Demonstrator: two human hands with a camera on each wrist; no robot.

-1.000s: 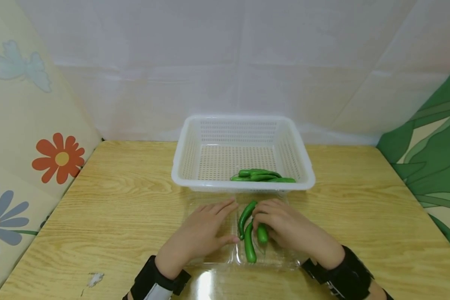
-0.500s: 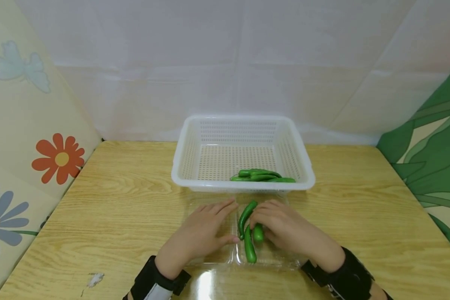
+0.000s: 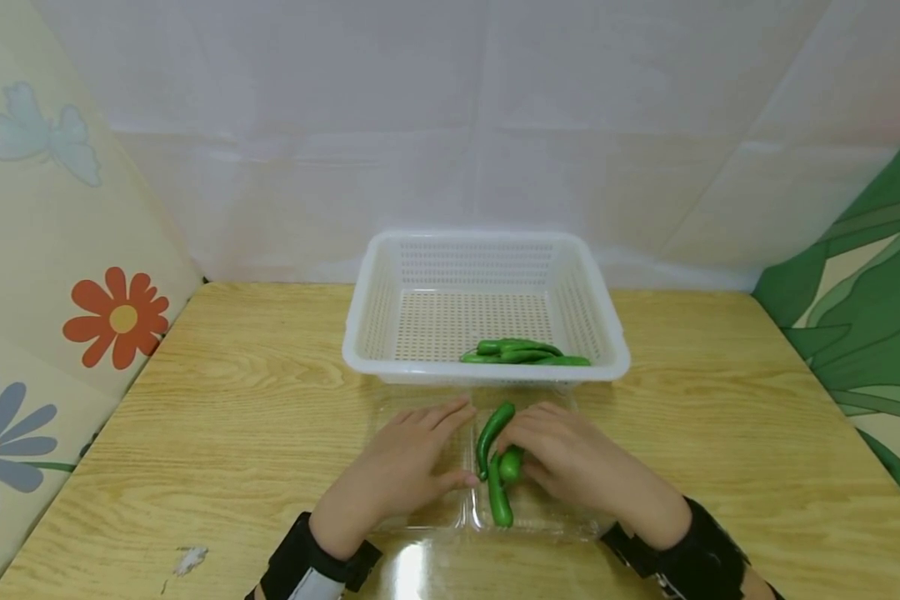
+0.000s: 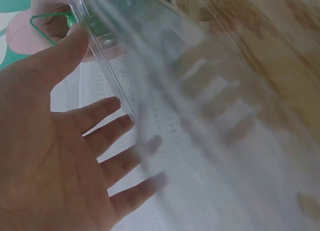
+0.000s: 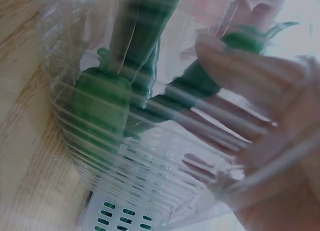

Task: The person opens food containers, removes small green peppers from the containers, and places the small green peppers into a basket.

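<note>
A clear plastic container with two compartments lies on the table, seen close up and blurred in both wrist views. My left hand rests over its left compartment, fingers extended and thumb by the divider; the left wrist view shows the palm against the clear wall. In the right compartment lie two green chili peppers, a curved one and a nearer one. Beside them my right hand pinches another green chili pepper between thumb and fingers, low inside the container. Its far part is hidden by the fingers.
Behind the container stands a white perforated basket, with several green chili peppers lying at its near right side. A white cloth hangs at the back. Printed panels flank the wooden table.
My right hand has shifted slightly left, bringing its pepper from apart to up against the nearer pepper. My left hand and the basket have kept their places.
</note>
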